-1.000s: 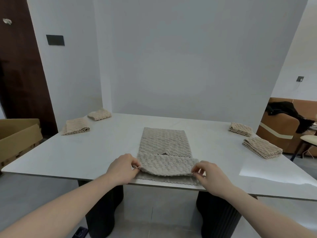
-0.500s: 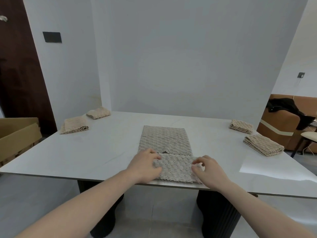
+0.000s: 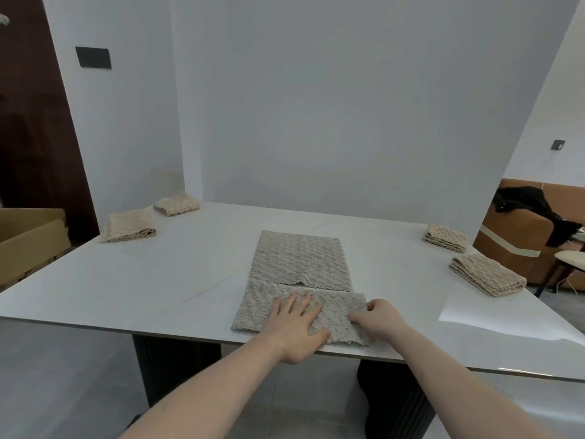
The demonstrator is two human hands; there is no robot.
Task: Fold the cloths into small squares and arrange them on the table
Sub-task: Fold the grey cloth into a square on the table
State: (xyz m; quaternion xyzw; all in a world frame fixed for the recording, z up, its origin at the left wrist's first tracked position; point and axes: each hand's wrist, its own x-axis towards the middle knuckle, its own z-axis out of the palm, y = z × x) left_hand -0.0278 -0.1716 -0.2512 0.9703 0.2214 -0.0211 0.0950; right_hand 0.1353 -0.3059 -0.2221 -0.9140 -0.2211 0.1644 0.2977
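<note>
A long beige textured cloth point(image 3: 299, 261) lies in the middle of the white table point(image 3: 158, 289), running away from me. Its near end is folded over into a flap at the table's front edge. My left hand point(image 3: 296, 324) lies flat on that flap with fingers spread, pressing it down. My right hand point(image 3: 378, 318) grips the flap's right edge with curled fingers. Two folded cloths sit at the far left: a larger folded cloth point(image 3: 129, 225) and a small folded cloth point(image 3: 177, 205). Two more sit at the right: a far folded cloth point(image 3: 444, 237) and a near folded cloth point(image 3: 486, 274).
A white wall panel stands behind the table. A cardboard box point(image 3: 28, 239) is off the table's left side. A brown sofa point(image 3: 522, 242) with black clothing, and a pale chair point(image 3: 569, 261), stand to the right.
The near end of the cloth was lifted and laid forward as a flap. My left hand let go of the edge and moved onto the flap, now flat. My right hand stayed at the right edge.
</note>
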